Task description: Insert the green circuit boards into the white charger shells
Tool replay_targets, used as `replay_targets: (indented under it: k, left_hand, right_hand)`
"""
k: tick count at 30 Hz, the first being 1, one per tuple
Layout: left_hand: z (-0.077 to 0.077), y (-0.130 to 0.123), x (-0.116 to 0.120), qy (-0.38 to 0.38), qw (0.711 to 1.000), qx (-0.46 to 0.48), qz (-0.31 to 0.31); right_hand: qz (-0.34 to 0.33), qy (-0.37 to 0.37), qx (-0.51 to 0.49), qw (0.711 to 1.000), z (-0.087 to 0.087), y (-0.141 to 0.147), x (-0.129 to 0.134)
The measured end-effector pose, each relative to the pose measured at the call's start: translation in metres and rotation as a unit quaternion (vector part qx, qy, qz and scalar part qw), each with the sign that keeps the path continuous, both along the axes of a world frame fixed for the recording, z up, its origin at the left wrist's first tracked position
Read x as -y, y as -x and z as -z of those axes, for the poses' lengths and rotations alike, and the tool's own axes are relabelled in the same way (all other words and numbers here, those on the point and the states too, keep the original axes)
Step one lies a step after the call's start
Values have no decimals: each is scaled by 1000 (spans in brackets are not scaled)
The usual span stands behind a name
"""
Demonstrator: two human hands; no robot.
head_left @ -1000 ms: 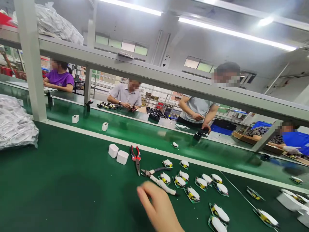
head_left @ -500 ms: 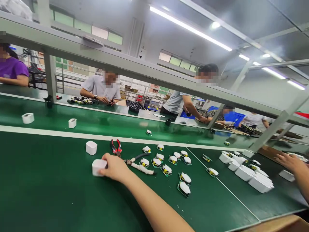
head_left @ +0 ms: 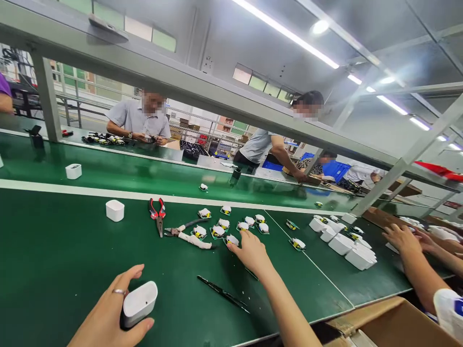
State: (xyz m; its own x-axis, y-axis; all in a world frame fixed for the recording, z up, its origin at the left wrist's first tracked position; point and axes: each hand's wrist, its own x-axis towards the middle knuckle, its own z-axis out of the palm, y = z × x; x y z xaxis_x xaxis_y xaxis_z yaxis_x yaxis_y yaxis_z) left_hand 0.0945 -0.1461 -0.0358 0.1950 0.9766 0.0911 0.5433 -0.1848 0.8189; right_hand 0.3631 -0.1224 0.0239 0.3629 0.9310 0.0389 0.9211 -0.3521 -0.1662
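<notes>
Near the front left, my left hand (head_left: 119,308), with a ring on one finger, is around an open white housing (head_left: 140,302); thumb and fingers are spread beside it. My right hand (head_left: 249,250) reaches over the green work surface, its fingertips at a small circuit board (head_left: 231,241) with a white top. Whether it grips the board cannot be made out. Black tweezers (head_left: 222,293) lie between my hands. Red-handled pliers (head_left: 158,214) and cutters with a white-wrapped handle (head_left: 190,236) lie farther back. Several similar boards (head_left: 217,232) sit around my right fingertips.
A white housing (head_left: 115,210) stands at the left, another (head_left: 74,171) on the belt behind. Stacked white housings (head_left: 349,246) are at the right, near another person's hand (head_left: 401,238). A cardboard box (head_left: 394,323) is at the front right edge. People sit and stand across the line.
My left hand has come into view around a white housing. My right hand has left the housing at the left and moved right to the boards. The tweezers now show, and the view has shifted.
</notes>
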Motion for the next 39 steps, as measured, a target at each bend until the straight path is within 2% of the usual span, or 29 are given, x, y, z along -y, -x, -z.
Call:
replay_targets:
  k: [2, 5, 8, 11, 14, 16, 20, 25, 26, 28, 30, 33, 37, 39]
  left_hand:
    - [1, -11, -1, 20, 1000, -18, 5]
    - [3, -15, 4, 52, 998, -27, 26]
    - [1, -10, 8, 66, 995, -12, 72]
    - [-8, -7, 10, 91, 989, -39, 112]
    - [-20, -12, 14, 81, 992, -40, 84]
    - [-25, -17, 18, 92, 994, 10, 58]
    - [-27, -25, 26, 140, 978, 142, 62]
    - [-26, -26, 31, 129, 968, 199, 85]
    - [-27, -25, 32, 132, 967, 202, 84]
    - [-27, -24, 32, 148, 959, 225, 91]
    - [-27, -23, 32, 147, 951, 254, 98]
    - [-25, -21, 31, 106, 953, 261, 110]
    - [-22, -18, 31, 56, 959, 233, 149]
    - [-21, -16, 32, 41, 963, 220, 152]
  right_hand:
    - [42, 4, 5, 999, 14, -18, -9]
    - [41, -12, -25, 999, 27, -27, -14]
    - [0, -66, -98, 993, 27, -23, -8]
    - [-67, -131, -214, 966, 20, -12, 8]
    - [-107, -184, -346, 914, 17, 5, 28]
    - [-114, -207, -422, 875, 15, 20, 42]
    - [-110, -215, -532, 812, 11, 54, 66]
    - [-56, -184, -710, 678, 3, 91, 87]
    - [-52, -181, -724, 663, 3, 97, 91]
    - [-64, -187, -721, 664, 3, 105, 97]
    - [-86, -198, -702, 678, 6, 110, 103]
    - [-130, -213, -662, 707, 11, 112, 110]
    - [-206, -239, -557, 768, 13, 107, 113]
    - [-258, -226, -485, 804, 12, 102, 113]
